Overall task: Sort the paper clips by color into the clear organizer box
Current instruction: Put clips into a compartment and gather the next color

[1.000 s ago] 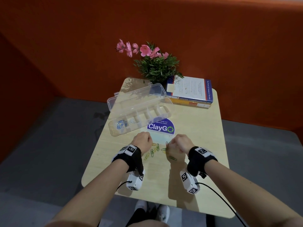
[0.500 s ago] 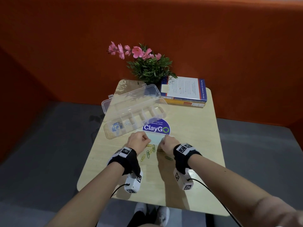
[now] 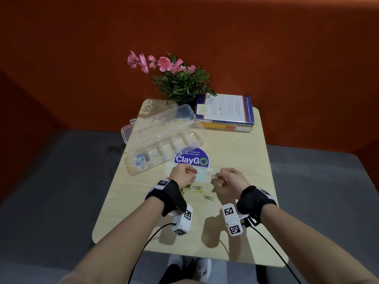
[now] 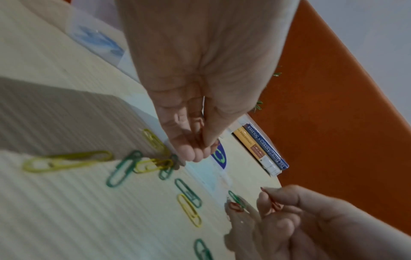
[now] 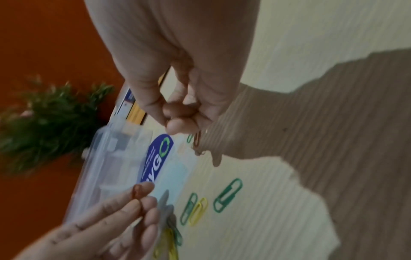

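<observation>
Several blue clips [image 3: 140,159] sit in the leftmost compartment of the clear organizer box [image 3: 164,140], lid open, at my far left. My left hand [image 3: 182,176] pinches a red clip [image 5: 138,190]. Between my hands, green and yellow clips [image 3: 198,189] lie loose on the table [image 3: 235,156]. My right hand [image 3: 229,180] pinches red clips [image 5: 196,140], a green one caught alongside.
</observation>
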The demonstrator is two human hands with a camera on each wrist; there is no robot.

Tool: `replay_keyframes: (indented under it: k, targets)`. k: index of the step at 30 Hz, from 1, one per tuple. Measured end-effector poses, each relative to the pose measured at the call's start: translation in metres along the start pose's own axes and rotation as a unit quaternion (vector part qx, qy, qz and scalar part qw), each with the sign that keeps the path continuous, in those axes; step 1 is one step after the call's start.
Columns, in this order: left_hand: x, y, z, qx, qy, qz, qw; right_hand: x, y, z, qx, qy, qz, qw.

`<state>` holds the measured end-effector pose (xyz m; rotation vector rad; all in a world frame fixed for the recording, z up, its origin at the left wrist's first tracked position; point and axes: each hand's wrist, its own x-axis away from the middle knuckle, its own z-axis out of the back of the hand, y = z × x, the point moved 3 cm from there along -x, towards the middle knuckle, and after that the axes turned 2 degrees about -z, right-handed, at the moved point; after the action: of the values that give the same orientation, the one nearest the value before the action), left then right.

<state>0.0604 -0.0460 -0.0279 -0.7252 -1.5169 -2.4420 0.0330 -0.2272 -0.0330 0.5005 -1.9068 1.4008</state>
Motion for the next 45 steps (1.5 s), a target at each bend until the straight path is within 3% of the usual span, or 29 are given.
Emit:
replay_keyframes:
  k: [2, 5, 7, 8, 9, 11, 15, 21, 23, 24, 27, 29, 32, 35, 40, 45]
  targets:
    - [0.000, 0.005, -0.004, 0.007, -0.003, 0.005, 1.000, 0.000, 0.002, 0.003, -0.071, -0.025, -0.055, 0.996]
    - [0.003, 0.009, -0.006, -0.014, -0.013, -0.016, 1.000, 0.007, -0.004, 0.006, -0.101, -0.017, -0.081, 0.991]
    - [0.004, 0.008, -0.005, -0.041, -0.020, -0.036, 0.998, 0.010, -0.011, 0.007, -0.019, 0.008, -0.048, 0.999]
    - [0.005, 0.008, -0.004, -0.049, -0.020, -0.042, 0.998, 0.008, -0.013, 0.007, 0.094, 0.023, 0.007, 0.995]
    - [0.006, 0.007, -0.002, -0.054, -0.017, -0.048, 0.997, 0.006, -0.015, 0.004, 0.232, 0.035, 0.074, 0.969]
    - [0.007, 0.006, 0.002, -0.054, -0.007, -0.050, 0.997, 0.006, -0.011, -0.004, 0.452, 0.037, 0.169, 0.875]
    - [0.009, 0.003, 0.008, -0.017, 0.017, -0.042, 0.999, 0.002, -0.005, -0.012, 0.634, 0.043, 0.251, 0.730]
    - [0.014, 0.003, 0.013, -0.024, -0.005, -0.033, 0.999, 0.009, -0.009, -0.023, 0.723, 0.018, 0.261, 0.639]
    - [0.014, 0.007, 0.019, -0.011, -0.006, -0.026, 1.000, 0.014, -0.010, -0.028, 0.738, 0.015, 0.260, 0.622]
    - [0.013, 0.011, 0.024, -0.002, 0.005, -0.026, 1.000, 0.015, -0.012, -0.030, 0.727, 0.015, 0.246, 0.640]
    - [0.000, 0.024, 0.053, -0.014, 0.106, -0.043, 0.993, 0.010, -0.019, -0.026, 0.598, 0.012, 0.164, 0.784]
    - [-0.013, 0.032, 0.077, -0.049, 0.185, -0.046, 0.980, 0.005, -0.020, -0.027, 0.505, -0.005, 0.126, 0.854]
    - [-0.030, 0.038, 0.102, -0.069, 0.209, -0.010, 0.975, 0.004, -0.019, -0.031, 0.323, -0.024, 0.086, 0.942]
    - [-0.043, 0.043, 0.111, -0.076, 0.176, 0.008, 0.981, 0.007, -0.022, -0.037, 0.190, -0.077, 0.051, 0.977]
    - [-0.053, 0.045, 0.114, -0.088, 0.116, 0.030, 0.989, 0.005, -0.032, -0.056, 0.123, -0.122, 0.019, 0.985]
    - [-0.022, 0.039, 0.130, -0.163, 0.185, -0.004, 0.969, 0.005, -0.060, -0.101, 0.109, -0.152, -0.004, 0.982]
